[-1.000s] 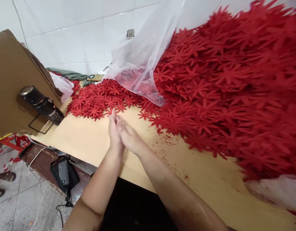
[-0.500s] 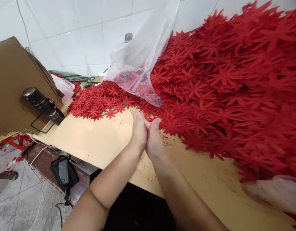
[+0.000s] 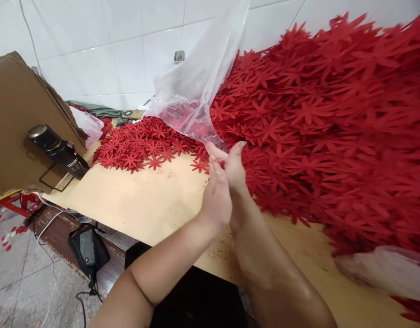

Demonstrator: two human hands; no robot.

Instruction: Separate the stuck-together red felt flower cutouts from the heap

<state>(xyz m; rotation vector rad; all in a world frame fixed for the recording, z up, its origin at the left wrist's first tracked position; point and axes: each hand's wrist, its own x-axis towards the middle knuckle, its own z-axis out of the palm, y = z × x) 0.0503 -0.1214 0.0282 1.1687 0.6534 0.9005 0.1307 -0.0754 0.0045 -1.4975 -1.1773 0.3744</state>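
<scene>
White tiled wall (image 3: 80, 68): glossy, square-jointed, closing off the back of the work area. Table (image 3: 138, 196): pale, smooth top, running along the wall.

Large heap (image 3: 319, 132) of red star-shaped pieces: occupies the right side of the table, stacked in many layers; pieces are flat and matt, with narrow rounded petals. Brown cardboard (image 3: 18, 123): upright at the table's left end, no print legible. Clear plastic sheet (image 3: 199, 91): thin, creased, draped between the heap and a smaller pile (image 3: 138, 141) of the same red pieces beyond the hands and to their left. A second crumpled plastic (image 3: 387, 269) lies at lower right.

Left hand (image 3: 217, 196) and right hand (image 3: 235, 171): pressed together palm to palm above the table, fingers extended, right thumb raised. Whether anything lies between the palms cannot be seen. Both are beside the heap's left edge; contact with it cannot be determined.

Black pouch (image 3: 89, 250): below table level, with a ribbed grey panel. Black flask (image 3: 59, 152): cylindrical, in front of the cardboard; white lettering reads "VACUUM", smaller marks beneath illegible. Metal fitting (image 3: 179, 56): small, fixed to the wall. Red crumbs (image 3: 223, 253): scattered on the tabletop near the forearms.
</scene>
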